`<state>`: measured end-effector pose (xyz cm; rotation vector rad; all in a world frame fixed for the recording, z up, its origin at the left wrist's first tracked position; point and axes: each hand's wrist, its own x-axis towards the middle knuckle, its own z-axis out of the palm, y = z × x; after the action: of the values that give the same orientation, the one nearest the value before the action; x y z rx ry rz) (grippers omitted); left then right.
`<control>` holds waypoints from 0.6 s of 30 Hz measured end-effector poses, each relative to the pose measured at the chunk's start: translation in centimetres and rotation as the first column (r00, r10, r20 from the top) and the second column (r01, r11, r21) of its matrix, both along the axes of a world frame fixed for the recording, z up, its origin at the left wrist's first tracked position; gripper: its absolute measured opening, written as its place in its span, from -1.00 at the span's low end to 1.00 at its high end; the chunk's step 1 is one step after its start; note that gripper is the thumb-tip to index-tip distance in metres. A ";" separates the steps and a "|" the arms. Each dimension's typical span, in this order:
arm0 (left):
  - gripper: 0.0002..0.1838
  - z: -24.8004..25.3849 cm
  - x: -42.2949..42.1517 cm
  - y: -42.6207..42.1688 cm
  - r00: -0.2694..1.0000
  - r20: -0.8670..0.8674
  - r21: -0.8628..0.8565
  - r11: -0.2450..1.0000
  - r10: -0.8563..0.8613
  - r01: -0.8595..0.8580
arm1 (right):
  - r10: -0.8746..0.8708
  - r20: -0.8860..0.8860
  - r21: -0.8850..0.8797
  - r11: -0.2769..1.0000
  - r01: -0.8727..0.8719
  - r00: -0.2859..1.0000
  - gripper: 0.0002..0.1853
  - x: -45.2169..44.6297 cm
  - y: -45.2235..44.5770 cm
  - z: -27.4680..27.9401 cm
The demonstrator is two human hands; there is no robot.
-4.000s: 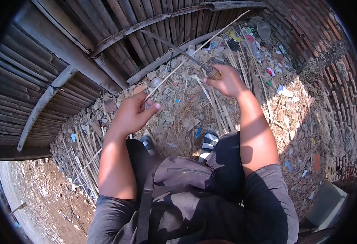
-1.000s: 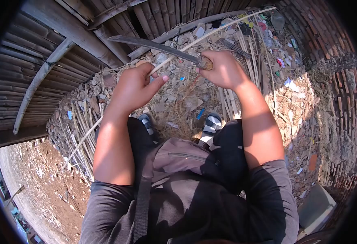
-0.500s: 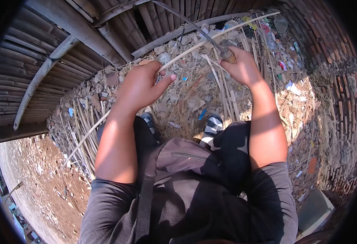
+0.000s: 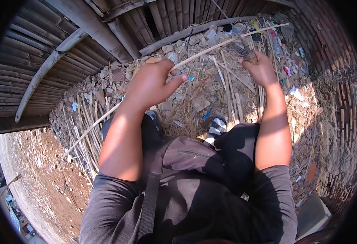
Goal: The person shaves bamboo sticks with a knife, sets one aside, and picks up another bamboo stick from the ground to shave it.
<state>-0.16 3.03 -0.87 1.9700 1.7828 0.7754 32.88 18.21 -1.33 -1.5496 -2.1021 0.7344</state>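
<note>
The left hand (image 4: 152, 83) was clenched around a long pale strip (image 4: 211, 48), its thumb pointing out toward the middle of the view and its other fingers curled over the strip. From that grip the strip sloped up and away to the right, over the littered ground (image 4: 178, 105), and its far end lay over some coloured scraps (image 4: 274, 35) near the brick wall (image 4: 341, 105). On the other side of the hand, what seemed to be the same strip came out from behind the left forearm and sloped down past a bundle of thin sticks (image 4: 85, 130). The right hand (image 4: 263, 70) grasped the knife (image 4: 250, 57) by its handle, well apart from the left hand and just below the strip's far part. The narrow blade pointed up and away toward the slatted wall (image 4: 178, 16), crossing the line of the strip; whether the two touched could not be told. Between the hands and nearer the body, loose slats (image 4: 231, 91) lay among stones and dry straw, with a blue scrap (image 4: 207, 115) close to the foot in a striped sandal (image 4: 217, 128). A dark bag (image 4: 192, 156) rested against the front of the body. A curved pole (image 4: 44, 73) stood against the slats at the left, and a grey block (image 4: 312, 215) sat at the lower right.
</note>
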 end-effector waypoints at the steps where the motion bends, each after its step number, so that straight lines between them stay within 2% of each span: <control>1: -0.45 0.1 0.0 0.0 1.000 -0.002 -0.019 1.000 0.004 -0.004 | 0.036 0.035 0.035 0.999 -0.037 0.999 -0.40 -0.3 0.0 0.0; 3: -0.45 0.5 0.1 0.1 1.000 -0.006 -0.061 0.998 0.004 -0.004 | 0.095 0.108 0.095 0.990 -0.106 0.990 -0.39 -1.5 -0.5 -0.3; 4: -0.46 0.4 0.1 0.1 1.000 -0.015 -0.065 0.998 0.006 -0.007 | 0.120 0.090 0.173 0.976 -0.135 0.989 -0.44 -3.0 -1.5 -0.4; 6: -0.46 0.2 0.3 0.2 0.999 -0.034 -0.069 0.998 0.006 -0.008 | 0.272 0.196 0.022 0.959 -0.281 0.942 -0.50 -5.4 -3.0 1.7; 9: -0.48 0.9 0.6 -0.1 1.000 -0.017 -0.170 0.985 0.023 -0.026 | 0.419 0.228 0.158 0.875 -0.458 0.879 -0.55 -6.6 -3.8 0.6; 12: -0.57 0.5 0.0 -0.3 0.997 0.075 -0.182 0.983 0.030 -0.015 | 0.389 0.137 0.094 0.911 -0.402 0.911 -0.53 -5.4 -3.0 0.7; 15: -0.63 0.3 -0.7 -0.2 0.992 0.113 -0.194 0.981 0.053 -0.030 | 0.167 0.062 0.134 0.976 -0.174 0.984 -0.54 -2.4 -0.2 -0.8; 17: -0.62 1.8 -0.5 -0.3 0.994 0.074 -0.241 0.969 0.076 -0.056 | 0.061 -0.004 0.055 0.997 -0.061 0.998 -0.51 -0.8 0.1 0.0; 18: -0.63 1.3 -0.5 -0.2 0.994 0.092 -0.209 0.977 0.065 -0.045 | 0.012 -0.022 0.036 0.999 -0.012 1.000 -0.50 -0.4 0.0 0.3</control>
<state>-0.68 2.81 0.39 1.7265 1.7883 0.6623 32.46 18.19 -1.02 -1.5043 -2.0987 0.7105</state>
